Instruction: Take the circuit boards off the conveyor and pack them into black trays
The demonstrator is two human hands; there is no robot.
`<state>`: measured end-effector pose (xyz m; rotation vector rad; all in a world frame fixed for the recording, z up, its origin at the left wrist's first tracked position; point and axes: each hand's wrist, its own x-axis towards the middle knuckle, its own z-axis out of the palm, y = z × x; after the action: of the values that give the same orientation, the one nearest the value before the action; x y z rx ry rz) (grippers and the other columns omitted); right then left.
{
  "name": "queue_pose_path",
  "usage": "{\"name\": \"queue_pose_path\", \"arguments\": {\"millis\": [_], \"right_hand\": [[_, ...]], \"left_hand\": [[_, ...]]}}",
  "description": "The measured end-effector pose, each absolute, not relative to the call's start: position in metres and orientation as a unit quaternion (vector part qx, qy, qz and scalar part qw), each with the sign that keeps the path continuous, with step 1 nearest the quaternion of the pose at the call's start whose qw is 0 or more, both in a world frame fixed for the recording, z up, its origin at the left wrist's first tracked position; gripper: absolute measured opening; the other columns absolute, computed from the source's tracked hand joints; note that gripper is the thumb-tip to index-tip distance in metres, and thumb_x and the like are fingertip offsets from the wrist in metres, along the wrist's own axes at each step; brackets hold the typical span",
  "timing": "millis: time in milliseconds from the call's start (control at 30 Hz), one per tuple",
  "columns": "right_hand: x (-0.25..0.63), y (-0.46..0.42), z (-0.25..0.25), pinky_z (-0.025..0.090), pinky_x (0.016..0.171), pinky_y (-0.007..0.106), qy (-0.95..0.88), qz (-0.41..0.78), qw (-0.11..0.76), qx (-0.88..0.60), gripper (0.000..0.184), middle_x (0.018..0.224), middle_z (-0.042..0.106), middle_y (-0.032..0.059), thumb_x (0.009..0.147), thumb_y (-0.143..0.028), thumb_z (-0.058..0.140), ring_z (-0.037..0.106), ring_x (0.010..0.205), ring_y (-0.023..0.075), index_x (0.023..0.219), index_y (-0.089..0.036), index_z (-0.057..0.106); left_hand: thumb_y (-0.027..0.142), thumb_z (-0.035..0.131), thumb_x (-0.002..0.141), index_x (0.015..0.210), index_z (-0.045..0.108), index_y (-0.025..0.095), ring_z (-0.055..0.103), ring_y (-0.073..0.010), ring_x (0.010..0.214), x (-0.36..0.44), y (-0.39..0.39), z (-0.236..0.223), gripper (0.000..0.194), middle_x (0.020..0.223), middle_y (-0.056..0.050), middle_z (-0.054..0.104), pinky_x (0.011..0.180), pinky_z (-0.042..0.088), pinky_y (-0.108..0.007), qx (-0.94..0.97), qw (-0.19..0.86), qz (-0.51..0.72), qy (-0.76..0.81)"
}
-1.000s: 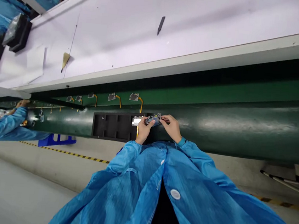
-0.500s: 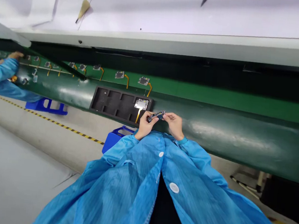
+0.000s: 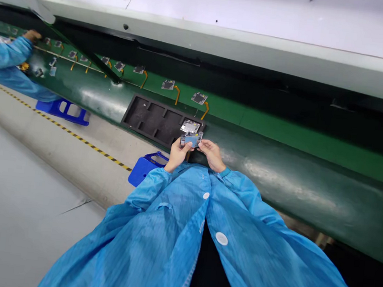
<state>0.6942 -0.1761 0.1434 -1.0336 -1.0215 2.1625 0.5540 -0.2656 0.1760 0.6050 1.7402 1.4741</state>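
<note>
Between my two hands is a small circuit board with a light blue face turned up toward me. My left hand grips its left end, thumb on the near edge. The fingertips of my right hand pinch its right end. Just beyond the board lies a black compartment tray. In the tray's right-hand compartment rests another circuit board with a silvery cover, partly hidden behind the one I hold.
Boards with orange flex cables, such as this circuit board, line the green belt. A white shelf overhangs it. A diagonal post stands left. A co-worker's sleeve reaches in at far left. Blue stools stand below.
The held board has turned from a steep tilt to show its blue face flatter toward me. Both hands have shifted left, nearer the tray. My view has also tilted.
</note>
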Motion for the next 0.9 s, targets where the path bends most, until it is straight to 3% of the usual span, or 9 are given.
{"name": "queue_pose_path", "arguments": {"millis": [100,233,467,600,700,800,900], "right_hand": [[0.693,-0.175,0.137,0.066,0.085,0.033,-0.401,0.807,0.229,-0.367,0.051,0.111,0.083,0.0027,0.067,-0.061,0.098,0.075,0.095,0.0188,0.101,-0.027,0.079],[0.710,-0.167,0.116,0.065,0.079,0.030,-0.384,0.809,0.197,-0.398,0.036,0.097,0.082,0.0031,0.076,-0.052,0.094,0.075,0.084,0.0161,0.093,-0.025,0.078],[0.749,-0.161,0.078,0.061,0.069,0.025,-0.340,0.772,0.213,-0.493,0.022,0.081,0.078,0.0011,0.078,-0.038,0.090,0.072,0.071,0.0136,0.084,-0.023,0.075],[0.756,-0.164,0.069,0.061,0.067,0.024,-0.318,0.770,0.217,-0.509,0.018,0.080,0.078,0.0007,0.077,-0.035,0.088,0.072,0.070,0.0135,0.083,-0.024,0.075],[0.758,-0.163,0.063,0.061,0.068,0.024,-0.310,0.769,0.216,-0.515,0.015,0.081,0.078,0.0015,0.078,-0.032,0.086,0.073,0.071,0.0136,0.084,-0.023,0.075],[0.759,-0.159,0.056,0.062,0.069,0.026,-0.331,0.748,0.206,-0.537,0.012,0.082,0.079,0.0028,0.081,-0.032,0.083,0.073,0.071,0.0141,0.085,-0.023,0.075],[0.760,-0.155,0.049,0.064,0.072,0.030,-0.393,0.696,0.175,-0.574,0.012,0.082,0.078,0.0036,0.086,-0.035,0.077,0.073,0.072,0.0158,0.087,-0.024,0.072]], "left_hand": [[0.046,0.089,0.080,0.100,0.073,0.018,0.077,-0.0237,0.084,0.516,-0.272,0.173,0.038,0.096,-0.008,0.081,0.082,0.066,-0.037,0.234,0.370,0.543,0.717],[0.021,0.085,0.074,0.091,0.073,0.018,0.076,-0.0249,0.091,0.475,-0.278,0.165,0.021,0.091,-0.007,0.080,0.091,0.062,-0.037,0.224,0.364,0.444,0.787],[0.013,0.078,0.076,0.092,0.071,0.017,0.075,-0.0232,0.088,0.479,-0.266,0.146,0.018,0.091,-0.006,0.079,0.093,0.060,-0.037,0.253,0.403,0.389,0.789],[0.015,0.078,0.080,0.118,0.071,0.017,0.075,-0.0245,0.092,0.483,-0.267,0.144,0.039,0.098,-0.006,0.078,0.096,0.060,-0.038,0.275,0.380,0.345,0.813],[0.016,0.074,0.089,0.144,0.063,0.019,0.075,-0.0299,0.107,0.485,-0.272,0.148,0.056,0.112,-0.011,0.078,0.106,0.056,-0.041,0.337,0.327,0.293,0.833],[0.017,0.066,0.095,0.151,0.061,0.019,0.067,-0.0346,0.129,0.493,-0.275,0.154,0.056,0.136,-0.017,0.071,0.116,0.050,-0.042,0.393,0.280,0.243,0.841],[0.021,0.063,0.099,0.157,0.057,0.018,0.064,-0.0372,0.135,0.501,-0.275,0.161,0.058,0.145,-0.020,0.062,0.116,0.050,-0.043,0.428,0.255,0.167,0.851]]}}
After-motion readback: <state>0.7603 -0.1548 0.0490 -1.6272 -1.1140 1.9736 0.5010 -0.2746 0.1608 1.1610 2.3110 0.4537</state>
